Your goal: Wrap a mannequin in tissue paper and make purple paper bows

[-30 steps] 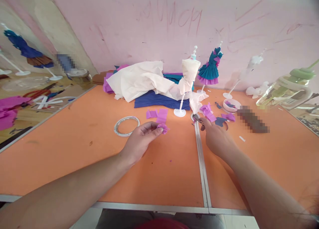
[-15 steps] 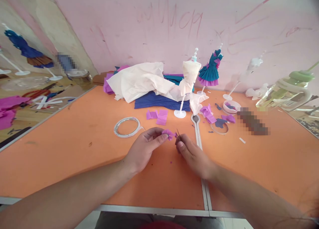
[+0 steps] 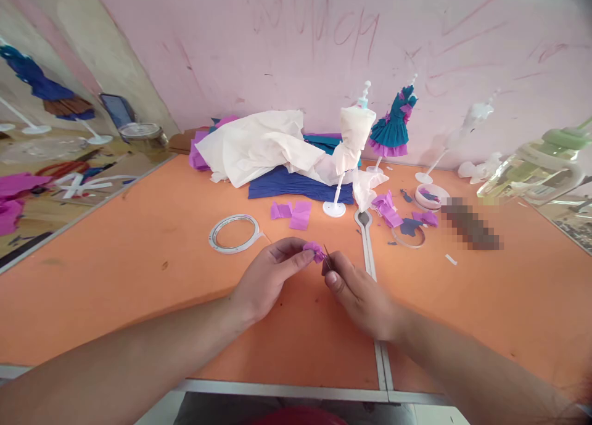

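In front of me my left hand [image 3: 272,271] pinches a small gathered purple paper flower [image 3: 314,250] between thumb and fingertips. My right hand [image 3: 354,289] is closed around what look like small scissors [image 3: 327,257], their thin dark points angled up. The handles are hidden in my fingers. The points meet the twisted right end of the flower; I cannot tell whether they grip or cut it. Beyond my hands lie flat purple paper pieces [image 3: 300,215] and a roll of tape [image 3: 234,234].
A small white dress form [image 3: 355,132] wrapped in cream paper stands behind, near a form in a teal dress [image 3: 391,129]. White paper [image 3: 259,144] and folded blue paper [image 3: 287,185] lie along the wall. On the right are a round dish [image 3: 431,197] and a jug [image 3: 531,172].
My right hand has brought the scissors' points in against the flower's end. The flower has tilted slightly to the right and down in my left hand. The view has shifted a little.
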